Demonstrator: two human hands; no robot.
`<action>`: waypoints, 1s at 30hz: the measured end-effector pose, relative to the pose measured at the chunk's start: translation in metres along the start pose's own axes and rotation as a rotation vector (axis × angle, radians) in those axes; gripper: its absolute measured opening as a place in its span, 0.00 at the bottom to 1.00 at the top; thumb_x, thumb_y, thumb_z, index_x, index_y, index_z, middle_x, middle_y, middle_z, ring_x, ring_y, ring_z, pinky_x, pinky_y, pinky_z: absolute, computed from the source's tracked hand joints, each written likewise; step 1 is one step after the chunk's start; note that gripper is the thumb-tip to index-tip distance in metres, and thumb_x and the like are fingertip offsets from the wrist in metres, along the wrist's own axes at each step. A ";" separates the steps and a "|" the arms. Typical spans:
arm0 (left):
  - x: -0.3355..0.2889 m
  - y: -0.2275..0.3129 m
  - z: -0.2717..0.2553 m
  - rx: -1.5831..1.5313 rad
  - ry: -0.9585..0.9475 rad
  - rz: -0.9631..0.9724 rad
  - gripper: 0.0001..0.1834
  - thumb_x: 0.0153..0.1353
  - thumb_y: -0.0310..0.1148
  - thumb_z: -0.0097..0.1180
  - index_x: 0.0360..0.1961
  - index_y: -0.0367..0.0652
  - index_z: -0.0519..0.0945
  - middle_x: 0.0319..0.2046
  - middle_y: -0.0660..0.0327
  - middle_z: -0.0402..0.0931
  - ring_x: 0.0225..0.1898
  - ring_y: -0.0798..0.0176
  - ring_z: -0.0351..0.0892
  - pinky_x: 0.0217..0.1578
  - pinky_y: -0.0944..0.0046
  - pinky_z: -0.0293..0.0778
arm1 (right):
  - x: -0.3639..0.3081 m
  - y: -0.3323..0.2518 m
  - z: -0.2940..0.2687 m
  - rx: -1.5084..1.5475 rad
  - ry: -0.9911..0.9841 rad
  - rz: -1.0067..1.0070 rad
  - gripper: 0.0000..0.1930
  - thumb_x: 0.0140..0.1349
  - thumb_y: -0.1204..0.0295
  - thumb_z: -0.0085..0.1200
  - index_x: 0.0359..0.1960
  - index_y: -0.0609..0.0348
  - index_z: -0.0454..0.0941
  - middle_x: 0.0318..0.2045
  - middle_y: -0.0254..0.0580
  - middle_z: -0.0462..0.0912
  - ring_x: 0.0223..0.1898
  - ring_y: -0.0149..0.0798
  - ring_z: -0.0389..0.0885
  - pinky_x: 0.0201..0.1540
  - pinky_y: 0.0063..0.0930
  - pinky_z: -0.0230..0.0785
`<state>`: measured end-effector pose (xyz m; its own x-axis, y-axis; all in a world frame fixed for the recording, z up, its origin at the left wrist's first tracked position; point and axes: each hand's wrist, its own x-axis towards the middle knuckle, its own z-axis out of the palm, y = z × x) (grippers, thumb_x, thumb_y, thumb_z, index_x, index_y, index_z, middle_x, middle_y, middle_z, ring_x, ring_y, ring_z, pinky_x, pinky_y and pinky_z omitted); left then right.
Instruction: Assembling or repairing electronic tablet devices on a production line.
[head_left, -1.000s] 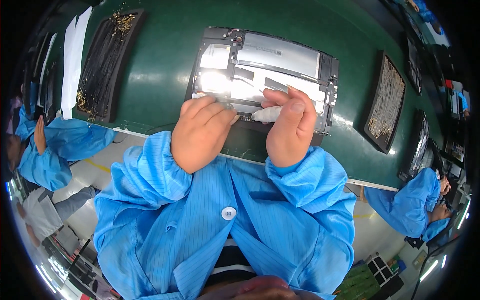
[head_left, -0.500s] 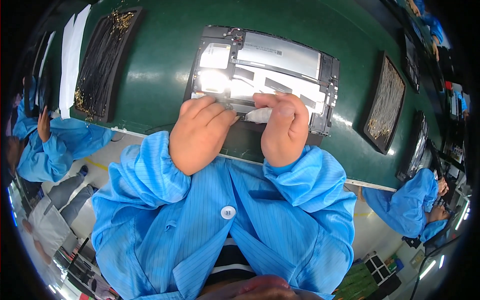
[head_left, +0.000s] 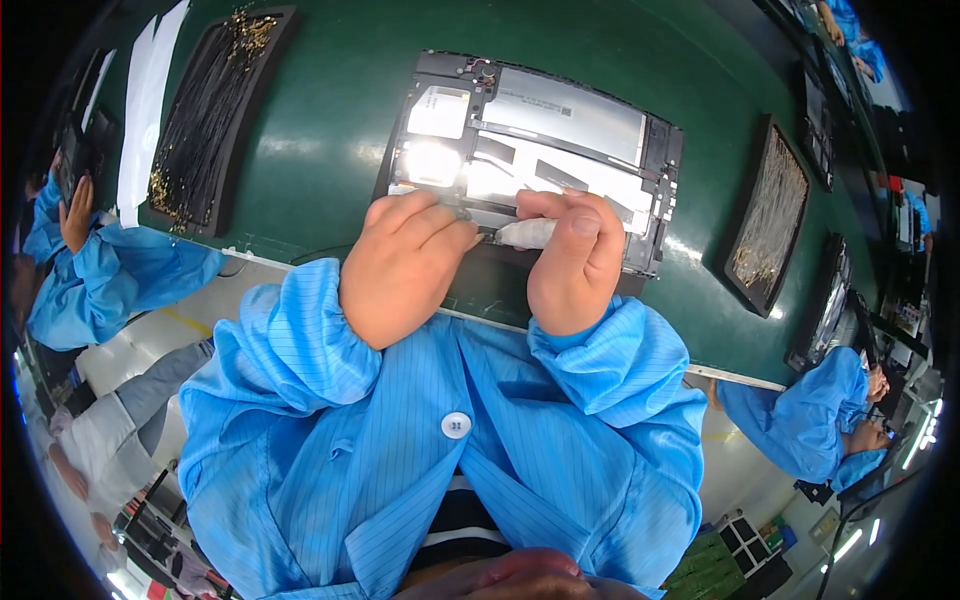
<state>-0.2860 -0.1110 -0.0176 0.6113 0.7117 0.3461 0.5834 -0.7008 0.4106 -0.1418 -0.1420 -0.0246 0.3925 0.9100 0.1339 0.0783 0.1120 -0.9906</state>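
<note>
An opened tablet-like device [head_left: 560, 97] lies on the green bench in front of me, its inner side up, with silver panels and a black frame. My left hand [head_left: 405, 262] rests over its near-left edge, fingers curled down and pressed together; what its fingertips grip, if anything, is hidden. My right hand [head_left: 575, 260] is closed round a slim tool with a white wrapped body [head_left: 527, 234]. The tool's narrow dark end points left, close to my left fingertips at the device's near edge. Its exact kind cannot be made out.
On the left stands a black tray [head_left: 228, 130] of black cables with gold ends, beside white paper strips [head_left: 143, 120]. A second tray [head_left: 768, 215] of thin pale cables is on the right. Co-workers in blue sit at both sides [head_left: 120, 285].
Both hands keep nearly the same pose at the device's near edge. The whole view has shifted slightly. A person in grey trousers at the far left has changed position.
</note>
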 end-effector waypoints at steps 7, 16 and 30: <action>0.000 0.000 0.001 -0.015 -0.015 -0.009 0.10 0.40 0.25 0.51 0.29 0.42 0.74 0.29 0.62 0.71 0.38 0.60 0.67 0.40 0.62 0.61 | 0.001 -0.010 -0.002 -0.055 -0.117 0.068 0.13 0.58 0.65 0.40 0.28 0.61 0.73 0.22 0.41 0.75 0.24 0.35 0.73 0.30 0.25 0.65; -0.006 0.004 -0.028 -0.078 -0.049 -0.157 0.10 0.46 0.29 0.50 0.32 0.42 0.74 0.30 0.60 0.70 0.31 0.58 0.69 0.35 0.61 0.63 | 0.017 -0.026 0.008 -0.404 -0.355 -0.125 0.09 0.51 0.68 0.45 0.19 0.59 0.72 0.19 0.48 0.72 0.22 0.49 0.71 0.26 0.35 0.64; -0.018 -0.014 -0.016 -1.267 0.528 -1.399 0.14 0.51 0.35 0.50 0.36 0.38 0.68 0.25 0.64 0.66 0.23 0.72 0.65 0.22 0.75 0.60 | 0.023 -0.017 0.002 0.084 -0.208 0.299 0.23 0.59 0.56 0.35 0.42 0.68 0.58 0.23 0.43 0.72 0.22 0.29 0.69 0.25 0.20 0.63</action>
<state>-0.3138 -0.1134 -0.0162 -0.1979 0.7526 -0.6280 -0.3675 0.5370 0.7593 -0.1359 -0.1222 -0.0044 0.1918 0.9681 -0.1612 -0.0901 -0.1462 -0.9851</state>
